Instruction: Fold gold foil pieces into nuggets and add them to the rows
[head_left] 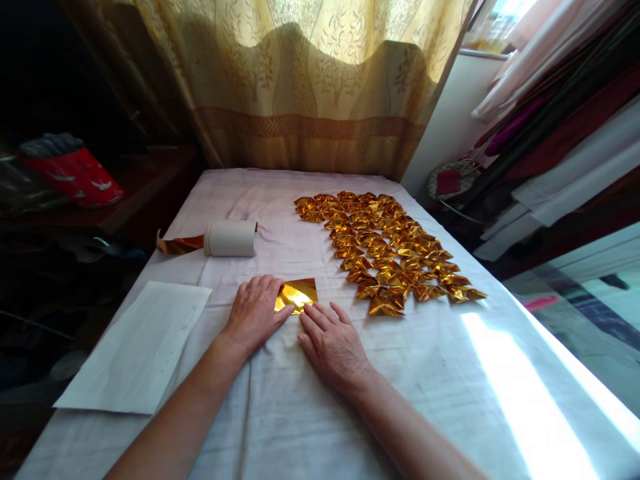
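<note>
A flat rectangle of shiny gold foil paper (299,293) lies on the cloth-covered table in front of me. My left hand (256,308) rests over its left end, palm down, fingers stretched out and the thumb on the near edge. At the near right edge, my right hand (333,340) lies flat with its fingertips touching the foil. The part of the sheet under my left hand is hidden. Right of the sheet, several folded gold foil pieces (385,247) sit in close rows.
A pale roll (231,239) with a copper-coloured strip lies behind my left hand. A printed paper sheet (137,347) is at the left. A red patterned container (75,175) stands on a dark cabinet. A gold curtain (310,87) hangs behind the table, and clothes (575,153) hang at the right.
</note>
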Demonstrator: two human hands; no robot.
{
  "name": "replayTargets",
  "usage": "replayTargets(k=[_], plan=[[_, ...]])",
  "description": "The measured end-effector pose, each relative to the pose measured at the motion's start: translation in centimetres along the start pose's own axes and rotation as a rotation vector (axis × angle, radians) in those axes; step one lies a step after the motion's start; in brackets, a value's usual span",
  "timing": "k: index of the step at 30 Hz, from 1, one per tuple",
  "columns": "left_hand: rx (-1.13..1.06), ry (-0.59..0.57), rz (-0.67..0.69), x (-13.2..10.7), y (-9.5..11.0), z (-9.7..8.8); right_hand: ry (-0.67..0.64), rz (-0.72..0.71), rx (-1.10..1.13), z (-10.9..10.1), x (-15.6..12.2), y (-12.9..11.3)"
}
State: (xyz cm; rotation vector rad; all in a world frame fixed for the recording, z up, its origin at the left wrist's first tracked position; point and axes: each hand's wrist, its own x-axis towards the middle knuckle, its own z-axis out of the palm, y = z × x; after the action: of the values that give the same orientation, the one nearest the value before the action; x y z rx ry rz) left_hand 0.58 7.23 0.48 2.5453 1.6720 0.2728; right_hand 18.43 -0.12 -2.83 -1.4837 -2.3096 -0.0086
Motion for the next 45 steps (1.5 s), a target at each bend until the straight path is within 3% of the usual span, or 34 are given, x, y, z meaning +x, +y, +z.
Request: replayTargets(k=[6,10,15,19,24,32,37,45], plan=[[0.005,0.018,0.009,0.1,-0.1,0.5,0.024,0.014,-0.002,-1.1,-1.2,0.7],[0.019,0.017,0.017,0.1,-0.2,0.6,0.007,0.038,-0.005,-1.3,-0.5,0.3],[0.028,0.019,0.008,-0.1,-0.1,0.4,-0.165,0.124,0.018,-0.5,0.9,-1.1],[0.016,0.012,-0.003,-0.1,0.0,0.3,-0.263,0.219,0.015,-0.7,0.4,-1.2],[0.007,0.002,-0.022,0.1,0.2,0.2,-0.286,0.304,-0.011,-1.1,-0.8,-0.8],[0.065,0.060,-0.146,0.0,2.3,1.2,-0.270,0.308,0.002,-0.8,-1.0,-0.9],[-0.039,0.029,-0.094,-0.3,0.4,1.5,-0.271,0.308,0.004,-1.0,-1.1,-0.9],[-0.187,-0.195,0.049,0.3,-3.6,0.1,-0.248,0.295,0.014,-1.0,-1.0,-0.8]])
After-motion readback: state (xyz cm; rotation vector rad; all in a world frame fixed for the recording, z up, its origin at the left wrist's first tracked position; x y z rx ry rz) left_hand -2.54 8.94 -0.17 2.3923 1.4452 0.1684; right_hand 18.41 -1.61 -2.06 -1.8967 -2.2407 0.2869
